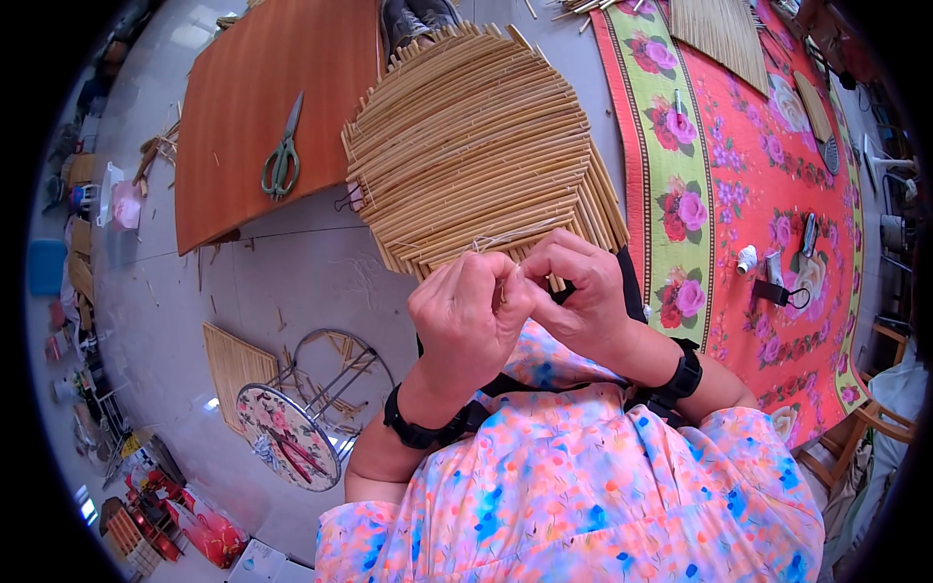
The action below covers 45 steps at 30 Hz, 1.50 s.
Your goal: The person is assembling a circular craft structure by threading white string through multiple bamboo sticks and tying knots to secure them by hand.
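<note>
A rounded panel of many tan reed stalks (pixel 466 146) lies in front of me, with layers crossing at its right and near edges. Loose white string (pixel 501 237) trails over the near edge. Just this side of it, my left hand (pixel 471 309) is closed in a pinch, its fingertips meeting those of my right hand (pixel 575 291). The right thumb and forefinger are pinched as well. A thin pale end of the string seems to pass between the fingertips, though the fingers hide most of it. A binder clip (pixel 345 202) grips the panel's left edge.
Green-handled scissors (pixel 282 165) rest on a brown board (pixel 233 97) at left. Red-handled pliers (pixel 296 457) lie on a round floral stool (pixel 262 413). A red floral cloth (pixel 724 233) at right carries a black clip (pixel 777 293) and a white thread spool (pixel 746 259).
</note>
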Tool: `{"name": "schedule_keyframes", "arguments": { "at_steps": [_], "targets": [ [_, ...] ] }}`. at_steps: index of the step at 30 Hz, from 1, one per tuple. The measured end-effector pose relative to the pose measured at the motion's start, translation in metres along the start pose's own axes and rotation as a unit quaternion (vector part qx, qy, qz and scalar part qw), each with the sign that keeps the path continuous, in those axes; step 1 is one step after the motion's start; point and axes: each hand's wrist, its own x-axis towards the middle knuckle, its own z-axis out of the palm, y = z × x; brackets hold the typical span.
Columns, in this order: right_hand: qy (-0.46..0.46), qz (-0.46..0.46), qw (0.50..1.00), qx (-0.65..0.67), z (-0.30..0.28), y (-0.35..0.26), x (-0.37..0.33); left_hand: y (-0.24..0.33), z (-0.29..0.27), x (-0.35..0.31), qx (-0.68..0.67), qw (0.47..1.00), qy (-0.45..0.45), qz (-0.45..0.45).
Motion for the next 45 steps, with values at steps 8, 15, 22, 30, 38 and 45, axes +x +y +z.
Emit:
{"name": "schedule_keyframes", "arguments": {
  "at_steps": [8, 15, 22, 30, 38, 45],
  "targets": [
    [0.0, -0.006, 1.0, -0.002, -0.0005, -0.0007, 0.0004, 0.0, -0.0009, -0.0004, -0.005, 1.0, -0.006, -0.006],
    [-0.004, -0.006, 1.0, -0.008, -0.0009, -0.0003, -0.0005, 0.0001, -0.001, -0.001, -0.015, 1.0, -0.007, -0.014],
    [-0.004, -0.006, 1.0, -0.014, -0.0008, -0.0014, -0.0009, 0.0007, -0.0013, -0.0002, 0.001, 1.0, 0.008, 0.008],
    [-0.003, -0.006, 1.0, -0.018, -0.0003, -0.0007, -0.0016, 0.0008, -0.0022, -0.0013, 0.0, 1.0, -0.001, 0.001],
    [-0.005, -0.008, 1.0, -0.023, -0.0007, -0.0007, -0.0022, 0.0019, -0.0023, -0.0013, -0.011, 1.0, -0.001, -0.006],
    [-0.003, -0.003, 1.0, -0.017, -0.0008, -0.0022, -0.0023, 0.0027, -0.0006, -0.0021, -0.016, 1.0, 0.011, -0.017]
  ]
}}
